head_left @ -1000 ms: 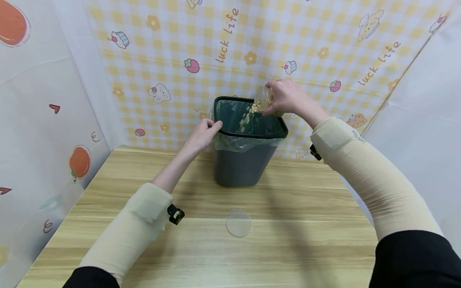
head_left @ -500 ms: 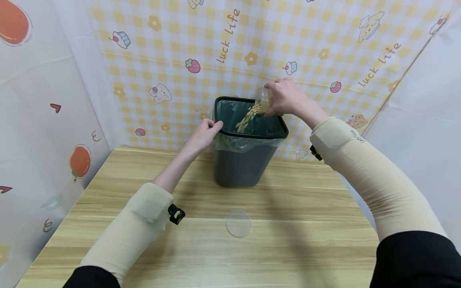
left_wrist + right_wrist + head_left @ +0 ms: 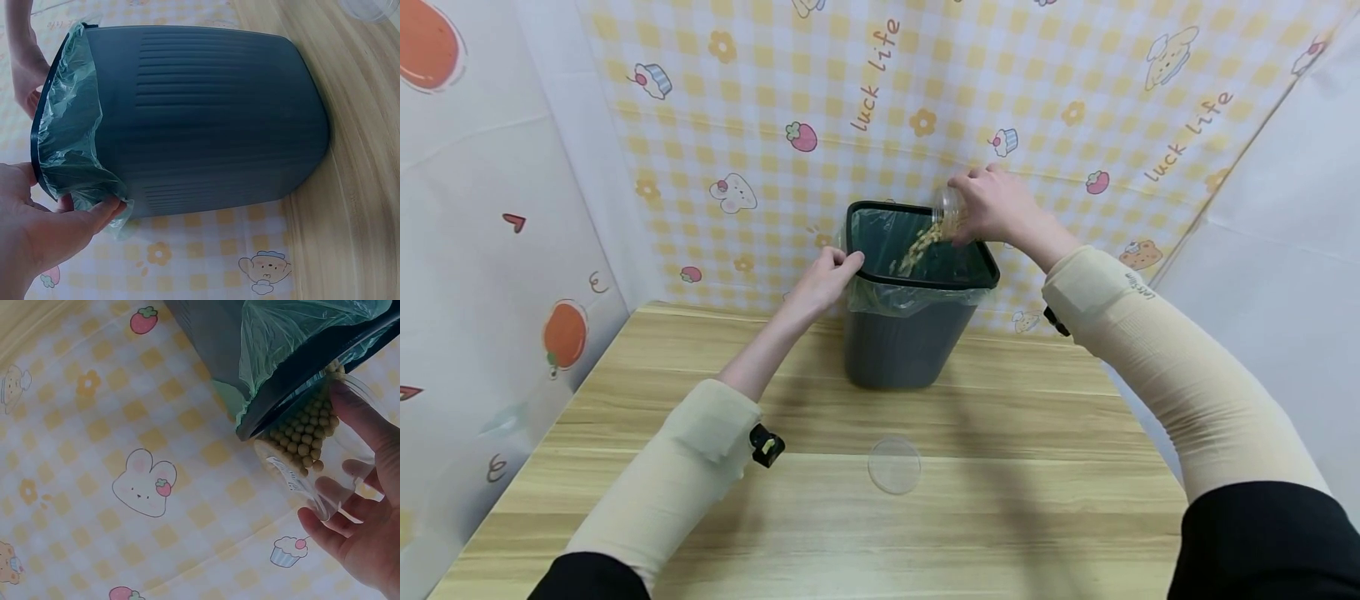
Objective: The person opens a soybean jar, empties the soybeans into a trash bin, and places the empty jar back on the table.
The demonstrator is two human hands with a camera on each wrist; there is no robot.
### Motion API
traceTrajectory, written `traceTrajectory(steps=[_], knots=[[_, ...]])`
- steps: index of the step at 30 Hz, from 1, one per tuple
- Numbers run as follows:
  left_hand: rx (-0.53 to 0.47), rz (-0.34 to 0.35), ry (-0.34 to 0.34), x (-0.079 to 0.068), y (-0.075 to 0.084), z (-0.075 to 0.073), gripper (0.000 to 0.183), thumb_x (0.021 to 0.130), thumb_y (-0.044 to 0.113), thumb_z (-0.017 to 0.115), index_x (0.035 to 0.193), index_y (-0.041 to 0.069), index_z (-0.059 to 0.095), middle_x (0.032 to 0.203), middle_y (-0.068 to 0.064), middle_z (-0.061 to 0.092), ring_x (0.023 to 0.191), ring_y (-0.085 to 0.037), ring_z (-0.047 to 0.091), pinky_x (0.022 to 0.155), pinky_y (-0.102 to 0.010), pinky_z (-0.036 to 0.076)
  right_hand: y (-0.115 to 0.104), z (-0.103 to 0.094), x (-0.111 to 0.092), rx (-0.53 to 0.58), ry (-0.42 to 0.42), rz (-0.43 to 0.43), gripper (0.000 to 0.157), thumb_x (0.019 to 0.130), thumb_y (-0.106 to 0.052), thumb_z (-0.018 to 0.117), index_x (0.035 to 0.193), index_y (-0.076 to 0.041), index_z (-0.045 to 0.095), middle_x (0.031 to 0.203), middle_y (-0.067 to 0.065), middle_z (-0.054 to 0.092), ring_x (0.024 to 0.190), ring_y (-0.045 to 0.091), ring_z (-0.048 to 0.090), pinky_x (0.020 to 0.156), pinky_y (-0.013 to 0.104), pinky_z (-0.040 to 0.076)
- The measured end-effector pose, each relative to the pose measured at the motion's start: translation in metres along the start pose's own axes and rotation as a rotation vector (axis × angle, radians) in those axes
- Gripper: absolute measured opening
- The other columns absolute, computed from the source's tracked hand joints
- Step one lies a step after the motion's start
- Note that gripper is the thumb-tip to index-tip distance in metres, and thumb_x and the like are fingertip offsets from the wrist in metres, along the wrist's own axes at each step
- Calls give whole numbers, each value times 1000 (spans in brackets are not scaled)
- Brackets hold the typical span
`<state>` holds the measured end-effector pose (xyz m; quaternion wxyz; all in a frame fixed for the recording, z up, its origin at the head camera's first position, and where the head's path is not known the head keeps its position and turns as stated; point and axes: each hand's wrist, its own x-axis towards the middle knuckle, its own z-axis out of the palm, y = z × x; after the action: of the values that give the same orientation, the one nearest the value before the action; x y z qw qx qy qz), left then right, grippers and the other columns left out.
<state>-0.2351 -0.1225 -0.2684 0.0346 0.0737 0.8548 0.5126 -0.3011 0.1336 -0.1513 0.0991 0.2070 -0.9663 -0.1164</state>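
Note:
A grey trash can with a black rim and a green plastic liner stands on the table against the cloth backdrop. My left hand grips its left rim, thumb over the edge, fingers on the liner outside. Over the right side of the opening, my right hand holds a clear jar tipped on its side, mouth toward the can. Round yellowish beans fill part of the jar, and a stream of them falls into the can. The bottom inside the can is hidden.
A clear round lid lies flat on the wooden table, in front of the can. Behind the can hangs a yellow checked cloth. White printed sheets enclose the left and right sides.
The jar has tipped further and the beans pour from its mouth; fewer show inside it in the head view. My left hand and the can have stayed in place.

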Motion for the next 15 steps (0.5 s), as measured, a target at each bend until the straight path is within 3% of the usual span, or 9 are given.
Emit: traceTrajectory(steps=[9,15], knots=[[-4,-11,1,1,-1,1,52,96,53,37,120,7,38,108,-11,43,99,-26,44,83,-34,36,-3,4,0,-14,34,-44,88,61,-42,86,134,-12,47,124,19,53,107,40,46,88,55,42],[-13,-11,-7,0,-1,1,50,96,52,37,118,8,36,98,-10,40,91,-25,44,76,-32,35,-7,5,-1,-8,58,-73,89,60,-36,88,136,-12,46,126,18,51,113,39,42,91,56,41]])
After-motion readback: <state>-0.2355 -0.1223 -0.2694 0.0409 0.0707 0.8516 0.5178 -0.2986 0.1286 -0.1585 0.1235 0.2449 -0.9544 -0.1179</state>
